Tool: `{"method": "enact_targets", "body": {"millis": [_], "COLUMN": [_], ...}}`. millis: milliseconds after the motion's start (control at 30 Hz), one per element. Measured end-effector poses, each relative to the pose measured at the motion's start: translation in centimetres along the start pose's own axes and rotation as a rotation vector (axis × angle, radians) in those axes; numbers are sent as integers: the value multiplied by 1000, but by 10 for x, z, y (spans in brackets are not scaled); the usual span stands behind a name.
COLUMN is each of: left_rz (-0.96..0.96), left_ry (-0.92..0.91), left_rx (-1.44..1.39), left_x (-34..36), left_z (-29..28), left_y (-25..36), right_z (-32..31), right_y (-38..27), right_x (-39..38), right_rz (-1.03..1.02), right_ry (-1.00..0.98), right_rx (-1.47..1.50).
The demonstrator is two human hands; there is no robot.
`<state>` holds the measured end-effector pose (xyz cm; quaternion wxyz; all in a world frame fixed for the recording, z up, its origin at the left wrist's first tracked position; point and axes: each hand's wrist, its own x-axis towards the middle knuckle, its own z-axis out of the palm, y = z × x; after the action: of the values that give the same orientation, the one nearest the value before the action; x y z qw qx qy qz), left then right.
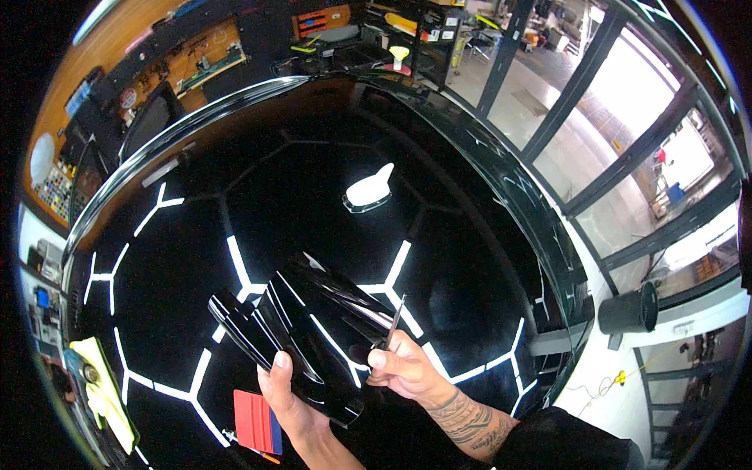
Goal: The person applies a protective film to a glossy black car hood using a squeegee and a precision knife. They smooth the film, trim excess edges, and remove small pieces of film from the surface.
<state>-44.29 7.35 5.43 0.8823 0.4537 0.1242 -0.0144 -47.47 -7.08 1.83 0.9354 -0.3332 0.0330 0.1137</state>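
I read this as a trimming step: my left hand (pixel 291 395) is wrapped under a glossy black curled sheet of vinyl film (pixel 309 337), thumb pressed on top, holding it up over the black car roof (pixel 180 258) near the roof's near edge. My right hand (pixel 403 366) is pinched tight round a slim knife (pixel 394 319), blade pointing up and away, its lower end touching the film's right edge. Whether the blade is already cutting I cannot tell. My judgement is that the next move calls for keeping the film taut in the left hand and drawing the blade steadily along the edge, clear of the paint below.

A red squeegee with a blue edge (pixel 257 421) lies on the roof just beside my left wrist, a small orange-tipped tool touching its lower corner. A yellow cloth (pixel 102 388) rests at the roof's left edge. A white shark-fin antenna (pixel 370 189) stands toward the far middle. Beyond the roof's far left corner, a round red-and-white sign (pixel 128 98) hangs on the wooden wall, and a panel of small coloured squares (pixel 55 188) sits lower left. A black bin (pixel 630 309) stands on the floor off the right edge.
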Motion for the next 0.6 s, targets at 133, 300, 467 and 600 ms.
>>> {"method": "enact_targets", "body": {"millis": [133,300,467,600], "left_rz": [1,-22,-18,-18], "left_ry": [-6,7,-7,1], "left_rx": [-2,25,16,11], "left_x": [2,3,3,5], "left_z": [-9,-18,-20,-25], "left_y": [-6,-7,-5,-6], "right_z": [-1,8,2,5], "right_y": [9,4,5,1], "right_x": [3,10,10,10], "right_rz": [59,56,151,164], "right_ry": [53,56,16,19], "right_rx": [-97,-521,-651,-630]}}
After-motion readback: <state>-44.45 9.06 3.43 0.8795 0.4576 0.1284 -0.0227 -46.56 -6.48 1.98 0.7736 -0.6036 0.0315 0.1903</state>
